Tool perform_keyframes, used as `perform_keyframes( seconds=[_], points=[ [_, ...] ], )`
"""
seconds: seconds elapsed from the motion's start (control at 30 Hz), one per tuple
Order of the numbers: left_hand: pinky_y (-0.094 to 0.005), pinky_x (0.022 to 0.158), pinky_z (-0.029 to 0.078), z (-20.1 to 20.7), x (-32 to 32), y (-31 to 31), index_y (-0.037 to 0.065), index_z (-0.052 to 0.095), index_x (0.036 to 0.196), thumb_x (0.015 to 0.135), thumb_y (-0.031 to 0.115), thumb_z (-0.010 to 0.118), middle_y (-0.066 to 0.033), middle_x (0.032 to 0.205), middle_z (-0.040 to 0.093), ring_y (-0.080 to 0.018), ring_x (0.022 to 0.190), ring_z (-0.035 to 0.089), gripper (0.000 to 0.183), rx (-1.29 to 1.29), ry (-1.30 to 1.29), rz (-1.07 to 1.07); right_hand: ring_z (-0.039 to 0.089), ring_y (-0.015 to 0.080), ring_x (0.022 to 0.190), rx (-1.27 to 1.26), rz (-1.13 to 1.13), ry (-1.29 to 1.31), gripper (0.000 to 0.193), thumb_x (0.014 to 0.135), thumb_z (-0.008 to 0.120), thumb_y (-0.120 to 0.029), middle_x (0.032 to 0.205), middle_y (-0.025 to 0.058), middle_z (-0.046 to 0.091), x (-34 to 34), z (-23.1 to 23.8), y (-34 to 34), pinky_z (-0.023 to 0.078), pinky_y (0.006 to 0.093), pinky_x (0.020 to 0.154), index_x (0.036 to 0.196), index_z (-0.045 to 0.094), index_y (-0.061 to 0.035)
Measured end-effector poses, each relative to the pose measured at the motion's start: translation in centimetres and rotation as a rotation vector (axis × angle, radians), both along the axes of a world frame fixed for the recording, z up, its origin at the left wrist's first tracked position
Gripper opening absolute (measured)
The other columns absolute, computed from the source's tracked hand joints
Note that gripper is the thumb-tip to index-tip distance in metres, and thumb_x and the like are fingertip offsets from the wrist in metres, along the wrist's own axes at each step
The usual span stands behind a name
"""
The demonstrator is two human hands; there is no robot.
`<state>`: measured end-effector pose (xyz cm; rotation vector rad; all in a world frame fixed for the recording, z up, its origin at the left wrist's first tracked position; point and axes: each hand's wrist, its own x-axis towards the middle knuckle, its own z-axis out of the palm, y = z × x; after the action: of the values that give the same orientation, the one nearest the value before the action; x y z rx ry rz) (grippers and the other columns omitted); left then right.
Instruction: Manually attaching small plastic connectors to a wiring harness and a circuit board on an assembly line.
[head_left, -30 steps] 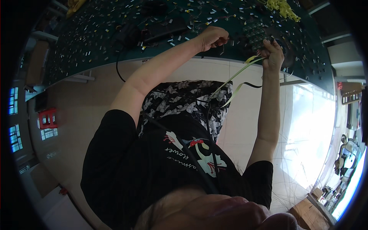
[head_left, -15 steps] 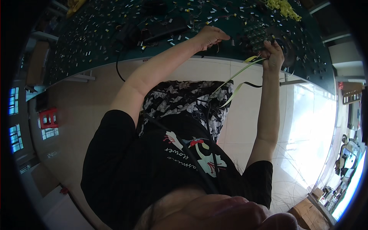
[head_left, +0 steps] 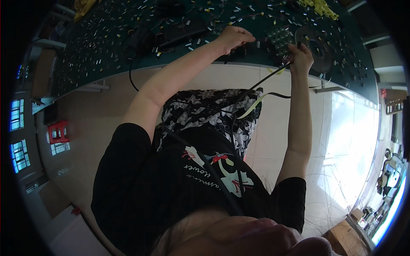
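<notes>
One green gridded panel (head_left: pixel 279 39) sat between left hand (head_left: pixel 234 39), fingers pinched (couldn't tell on what), and right hand (head_left: pixel 301 59), gripping a flat black-yellow strip (head_left: pixel 269 77), probably best kept untwisted.

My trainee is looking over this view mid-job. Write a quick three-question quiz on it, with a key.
1. True or false: small silver cylinders lie scattered across the green tabletop.

2. What colour is the plastic stool on the floor at the left side of the view?
A) Blue
B) Red
C) White

3. Fill in the blank: the upper end of the dark strip that runs up from the person's lap reaches the person's ____ hand.

Key:
1. True
2. B
3. right
</notes>
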<state>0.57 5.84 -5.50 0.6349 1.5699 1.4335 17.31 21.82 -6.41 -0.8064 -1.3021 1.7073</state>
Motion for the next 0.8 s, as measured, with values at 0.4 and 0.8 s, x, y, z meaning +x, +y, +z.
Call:
perform_keyframes(
  seconds=[0.4, 0.8],
  points=[
    [-0.0162, 0.042, 0.024, 0.3, -0.8, -0.6, 0.004, 0.060, 0.086, 0.071, 0.020, 0.068, 0.0051, 0.060, 0.049, -0.0013, 0.048, 0.037, 0.024, 0.084, 0.043, -0.061, 0.055, 0.0106, 0.065, 0.406, 0.066, 0.008, 0.044, 0.067, 0.061, 0.002, 0.083, 0.0096, 0.059, -0.9, 2.3, -4.3, 0.045, 0.0198, 0.055, 0.106, 0.042, 0.0086],
    [-0.0148, 0.041, 0.025, 0.9, -0.9, -0.2, 0.003, 0.060, 0.086, 0.074, 0.018, 0.064, 0.0052, 0.060, 0.048, -0.0009, 0.048, 0.037, 0.020, 0.086, -0.004, -0.097, 0.059, 0.0132, 0.067, 0.467, 0.238, -0.409, 0.046, 0.063, 0.067, -0.010, 0.079, 0.0099, 0.062, -3.4, 1.0, -5.9, 0.045, 0.0226, 0.064, 0.101, 0.047, 0.0078]
  ],
)
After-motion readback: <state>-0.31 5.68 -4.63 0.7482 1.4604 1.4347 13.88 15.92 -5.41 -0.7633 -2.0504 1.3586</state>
